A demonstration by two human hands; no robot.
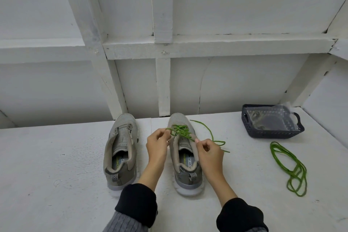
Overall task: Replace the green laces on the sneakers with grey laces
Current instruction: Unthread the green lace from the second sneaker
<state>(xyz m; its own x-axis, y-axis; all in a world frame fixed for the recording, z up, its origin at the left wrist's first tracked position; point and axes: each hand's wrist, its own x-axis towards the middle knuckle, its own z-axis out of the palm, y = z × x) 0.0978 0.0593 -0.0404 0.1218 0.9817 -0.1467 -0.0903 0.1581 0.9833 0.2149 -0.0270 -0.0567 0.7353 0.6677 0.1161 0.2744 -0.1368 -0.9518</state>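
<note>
Two grey sneakers stand side by side on a white table, toes pointing away from me. The left sneaker [120,149] has no lace in its eyelets. The right sneaker [185,152] is still threaded with a green lace [180,131] whose loose end trails off to the right on the table. My left hand [157,146] pinches the lace at the shoe's left eyelets. My right hand [209,151] pinches it at the right eyelets. A second green lace [290,167] lies loose in a tangle at the right.
A dark plastic basket [250,128] holding a clear plastic bag [273,118] sits at the back right of the table [56,165]. A white panelled wall rises directly behind the shoes.
</note>
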